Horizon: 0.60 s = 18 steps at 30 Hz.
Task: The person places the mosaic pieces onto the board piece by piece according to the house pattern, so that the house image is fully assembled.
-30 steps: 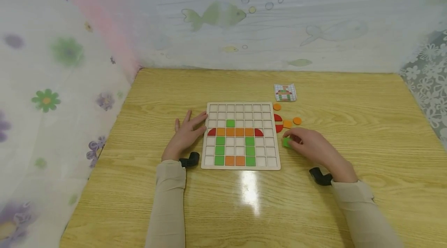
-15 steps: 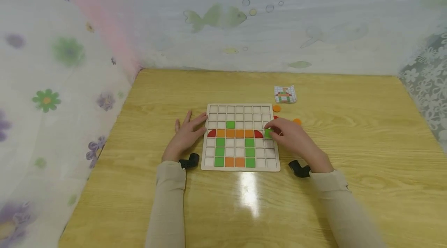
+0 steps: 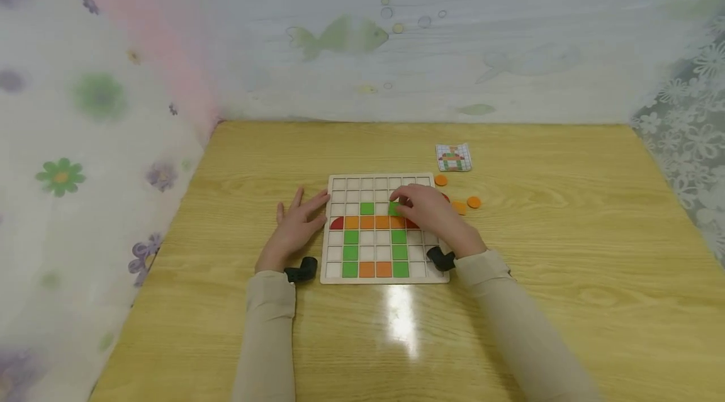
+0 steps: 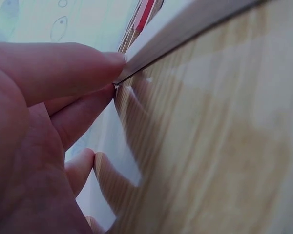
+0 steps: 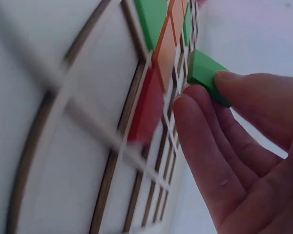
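Observation:
A wooden grid board (image 3: 385,282) lies on the table, part filled with green, orange and red tiles. My right hand (image 3: 427,212) is over its upper right part, pinching a green square tile (image 5: 204,69) between thumb and fingertips. In the right wrist view this tile is tilted, close over the grid, beyond a red quarter-round tile (image 5: 149,107). A row of orange tiles (image 3: 367,222) crosses the board, with one green tile (image 3: 367,208) above it. My left hand (image 3: 293,227) rests at the board's left edge, fingers extended, the thumb touching the side in the left wrist view.
Beyond the board's upper right corner lies a small pattern card (image 3: 453,157). Along the right side are two orange discs, one nearer (image 3: 440,180) and one farther out (image 3: 474,202), an orange square (image 3: 459,207) and a partly hidden red piece (image 3: 445,198). A patterned wall sheet borders the table.
My right hand has carried the green tile leftward from the table beside the board to above the grid, near the orange row. The left hand stays at the board's left edge.

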{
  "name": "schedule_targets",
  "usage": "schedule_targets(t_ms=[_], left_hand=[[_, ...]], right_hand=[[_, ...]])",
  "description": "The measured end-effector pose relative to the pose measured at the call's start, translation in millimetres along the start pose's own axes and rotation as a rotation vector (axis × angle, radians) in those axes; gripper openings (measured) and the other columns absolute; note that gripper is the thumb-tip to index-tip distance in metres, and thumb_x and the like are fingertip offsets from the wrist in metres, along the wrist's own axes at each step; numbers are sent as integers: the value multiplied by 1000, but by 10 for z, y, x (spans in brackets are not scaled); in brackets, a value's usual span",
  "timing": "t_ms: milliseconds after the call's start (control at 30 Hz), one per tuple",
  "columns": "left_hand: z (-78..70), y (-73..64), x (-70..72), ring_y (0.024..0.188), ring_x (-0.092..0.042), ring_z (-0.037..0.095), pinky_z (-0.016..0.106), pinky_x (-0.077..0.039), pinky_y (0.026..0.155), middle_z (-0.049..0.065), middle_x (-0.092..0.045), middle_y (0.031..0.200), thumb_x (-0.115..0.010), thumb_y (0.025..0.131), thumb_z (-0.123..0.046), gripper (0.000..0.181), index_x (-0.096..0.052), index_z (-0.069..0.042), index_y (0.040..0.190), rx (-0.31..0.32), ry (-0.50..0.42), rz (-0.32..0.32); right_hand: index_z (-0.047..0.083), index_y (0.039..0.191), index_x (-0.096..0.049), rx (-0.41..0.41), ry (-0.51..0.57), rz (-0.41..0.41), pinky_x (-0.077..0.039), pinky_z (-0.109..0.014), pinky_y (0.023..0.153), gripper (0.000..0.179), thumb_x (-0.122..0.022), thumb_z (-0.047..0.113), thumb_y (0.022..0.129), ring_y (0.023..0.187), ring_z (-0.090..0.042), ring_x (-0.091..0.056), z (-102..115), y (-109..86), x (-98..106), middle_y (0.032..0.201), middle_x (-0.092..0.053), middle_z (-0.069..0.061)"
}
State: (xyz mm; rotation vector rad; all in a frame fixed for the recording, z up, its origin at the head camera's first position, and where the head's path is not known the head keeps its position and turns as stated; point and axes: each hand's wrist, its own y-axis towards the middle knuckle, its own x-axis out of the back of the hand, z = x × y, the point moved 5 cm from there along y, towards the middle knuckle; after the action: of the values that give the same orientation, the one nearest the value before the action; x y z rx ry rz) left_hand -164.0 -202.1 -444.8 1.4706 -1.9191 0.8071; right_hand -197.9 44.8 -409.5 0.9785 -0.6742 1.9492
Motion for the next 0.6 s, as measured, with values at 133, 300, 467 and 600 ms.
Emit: schedule_targets(t_ms=[133, 300, 467, 600], left_hand=[[-2, -20, 7, 135, 4, 20, 52, 18, 98, -12, -28, 142, -47, 93, -27, 45, -37, -25, 137, -5, -3, -5], [-5, -24, 7, 135, 4, 21, 52, 17, 98, -12, -28, 142, -47, 93, -26, 45, -37, -24, 137, -16, -12, 0], [2, -20, -1, 135, 4, 19, 51, 18, 98, -13, -28, 142, -48, 93, -26, 45, -38, -24, 137, -14, -24, -4], [2, -20, 12, 135, 4, 19, 51, 18, 98, -13, -27, 142, -47, 93, -27, 45, -37, -24, 137, -13, -25, -8]], right_hand=[[15, 100, -63, -16, 23, -14, -44, -31, 74, 15, -59, 20, 86, 81, -16, -53, 39, 124, -54, 90, -61, 1], [15, 95, -65, -47, 1, -19, -44, -31, 76, 13, -62, 20, 84, 80, -16, -52, 72, 230, -90, 89, -61, 1], [14, 93, -66, -57, -27, -13, -44, -31, 74, 11, -62, 19, 84, 79, -16, -52, 105, 272, -103, 89, -61, 1], [15, 87, -67, -51, -72, -24, -44, -31, 70, 7, -61, 18, 84, 76, -17, -49, 137, 291, -114, 89, -57, -1]])
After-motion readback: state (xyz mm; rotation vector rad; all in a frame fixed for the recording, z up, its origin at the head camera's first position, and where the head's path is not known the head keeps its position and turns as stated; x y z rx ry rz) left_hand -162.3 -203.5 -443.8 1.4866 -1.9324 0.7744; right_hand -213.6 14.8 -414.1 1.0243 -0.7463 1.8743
